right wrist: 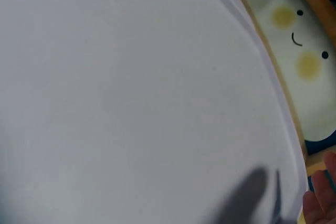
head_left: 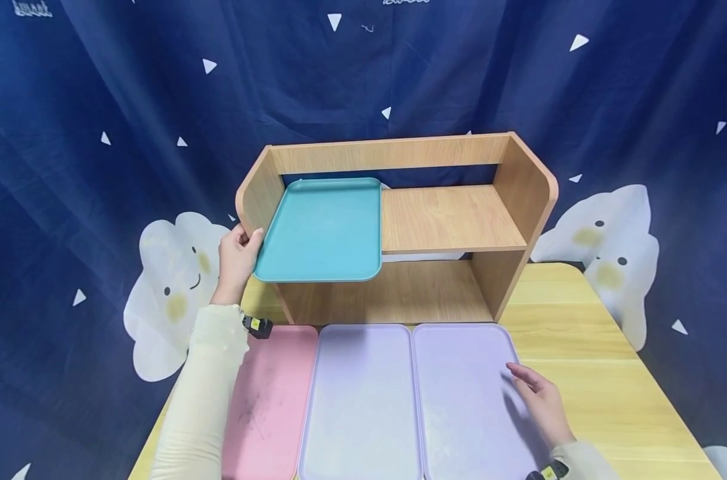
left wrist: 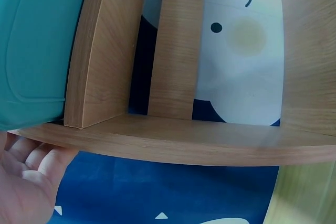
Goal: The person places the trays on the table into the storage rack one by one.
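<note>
Before a blue curtain (head_left: 363,73), the table (head_left: 609,407) bears a wooden shelf (head_left: 450,217), with purple trays (head_left: 363,400) at its 6 and 5 o'clock and a pink tray (head_left: 279,400) at 7. The teal tray (head_left: 322,230) lies on the shelf toward 9, overhanging its front. There the left hand (head_left: 237,259) pinches the shelf's side; toward 4, the right hand (head_left: 543,405) hangs relaxed, fingers loosely curved.

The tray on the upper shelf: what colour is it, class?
The tray is plain teal, shown best in the head view.
</note>
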Tool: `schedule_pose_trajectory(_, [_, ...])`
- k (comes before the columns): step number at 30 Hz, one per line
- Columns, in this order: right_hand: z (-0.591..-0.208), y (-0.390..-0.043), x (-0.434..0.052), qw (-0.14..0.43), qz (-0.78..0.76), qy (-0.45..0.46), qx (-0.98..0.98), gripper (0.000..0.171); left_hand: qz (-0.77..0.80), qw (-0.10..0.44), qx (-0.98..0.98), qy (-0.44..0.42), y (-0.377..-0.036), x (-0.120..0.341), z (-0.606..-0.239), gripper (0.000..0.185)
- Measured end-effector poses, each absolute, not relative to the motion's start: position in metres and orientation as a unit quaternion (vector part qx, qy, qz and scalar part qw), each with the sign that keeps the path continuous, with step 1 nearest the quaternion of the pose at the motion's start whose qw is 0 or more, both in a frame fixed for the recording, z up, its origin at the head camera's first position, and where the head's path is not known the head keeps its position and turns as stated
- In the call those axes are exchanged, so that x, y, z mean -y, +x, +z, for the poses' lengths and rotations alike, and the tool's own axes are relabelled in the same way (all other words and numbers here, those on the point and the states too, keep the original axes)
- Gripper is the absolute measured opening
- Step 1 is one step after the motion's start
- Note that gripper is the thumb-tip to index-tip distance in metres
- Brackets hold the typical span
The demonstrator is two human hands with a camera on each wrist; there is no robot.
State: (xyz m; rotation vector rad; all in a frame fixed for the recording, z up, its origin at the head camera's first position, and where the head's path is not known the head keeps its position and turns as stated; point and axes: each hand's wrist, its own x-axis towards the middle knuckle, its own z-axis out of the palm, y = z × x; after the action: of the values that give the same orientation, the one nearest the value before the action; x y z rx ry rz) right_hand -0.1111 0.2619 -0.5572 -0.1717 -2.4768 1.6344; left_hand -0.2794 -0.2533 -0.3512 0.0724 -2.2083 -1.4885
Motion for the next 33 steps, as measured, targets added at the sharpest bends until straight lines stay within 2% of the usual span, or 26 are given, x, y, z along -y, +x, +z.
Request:
schedule_pose_trajectory(6, [-0.562,-0.101,-0.27,0.095,0.565,-0.075,0.816,0.033,-0.545,0.251,0.8,0.012,-0.28,0.252,-0.352,0.03])
schedule_pose_trajectory(10, [-0.563,-0.095,-0.272,0.094,0.563,-0.103,0.815,0.035,-0.55,0.241,0.8,0.011,-0.274,0.247,-0.344,0.029])
schedule_pose_trajectory(14, [-0.567,-0.088,-0.276,0.102,0.538,-0.095,0.831,0.036,-0.546,0.233,0.804,0.006,-0.262,0.239,-0.331,0.031])
schedule_pose_trajectory(21, [-0.571,-0.079,-0.284,0.054,0.486,-0.094,0.867,0.044,-0.552,0.235,0.8,0.017,-0.276,0.249,-0.344,0.031])
schedule_pose_trajectory(33, [-0.577,-0.065,-0.29,0.028,0.478,-0.085,0.874,0.05,-0.539,0.242,0.807,0.021,-0.279,0.251,-0.349,0.033])
